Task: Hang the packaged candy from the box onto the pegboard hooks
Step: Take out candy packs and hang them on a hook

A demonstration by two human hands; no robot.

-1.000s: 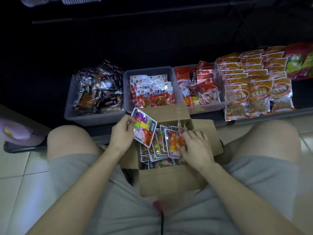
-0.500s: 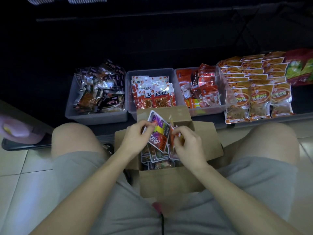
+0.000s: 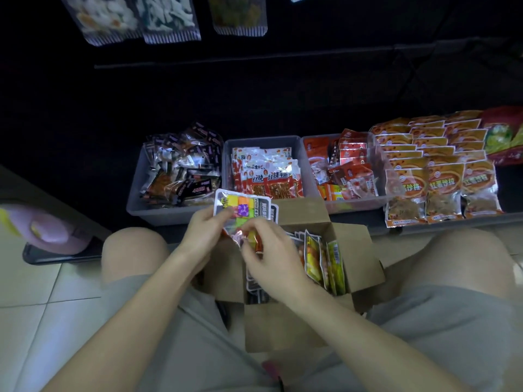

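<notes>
An open cardboard box point(image 3: 285, 326) sits between my knees, with several candy packets point(image 3: 325, 261) standing upright in its right half. My left hand point(image 3: 203, 236) grips a small stack of candy packs point(image 3: 240, 206) with coloured squares, lifted above the box's far left corner. My right hand point(image 3: 271, 250) pinches the lower edge of that same stack, an orange-red pack under its fingers. The pegboard above is dark; hanging bags point(image 3: 169, 21) show at the top edge.
Three grey bins point(image 3: 141, 205) of snack packets line the low shelf beyond the box. Rows of orange packets point(image 3: 441, 171) lie to the right. A pink object point(image 3: 51, 230) rests on a dark tray at left. Tiled floor lies on both sides.
My view has tilted up, bringing hanging bags into sight. My left hand has kept the coloured packs, and my right hand has come up from the box to join them.
</notes>
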